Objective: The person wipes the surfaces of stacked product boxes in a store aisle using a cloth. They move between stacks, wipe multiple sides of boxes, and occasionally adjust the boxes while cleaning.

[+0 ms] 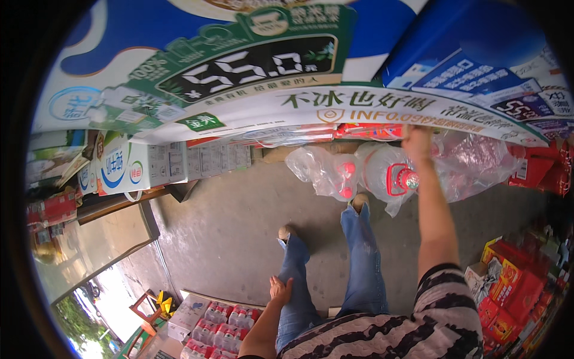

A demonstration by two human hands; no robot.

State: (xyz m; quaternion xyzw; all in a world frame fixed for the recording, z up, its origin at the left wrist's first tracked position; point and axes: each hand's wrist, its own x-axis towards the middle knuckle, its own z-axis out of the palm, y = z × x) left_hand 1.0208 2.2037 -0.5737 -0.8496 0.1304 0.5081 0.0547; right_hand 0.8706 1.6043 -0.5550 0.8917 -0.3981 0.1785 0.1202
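My right hand (418,142) reaches forward to the red packaging (370,131) under the edge of a printed promotional display board (269,107); its fingertips are partly hidden there, so a grip cannot be made out. Just below that hand stands a large clear plastic bottle with a red cap and handle (397,179), wrapped in clear film. Left of it are film-wrapped bottles with red caps (346,179), and more clear film (475,166) lies to the right. My left hand (280,289) rests against the left leg of my blue jeans, fingers apart, holding nothing.
Milk cartons (121,166) are stacked at the left above a wooden ledge (121,205). Behind, shrink-wrapped bottle packs (219,330) sit beside a white box (188,316) and a wooden chair (145,309). Red and yellow boxes (511,278) are piled at the right.
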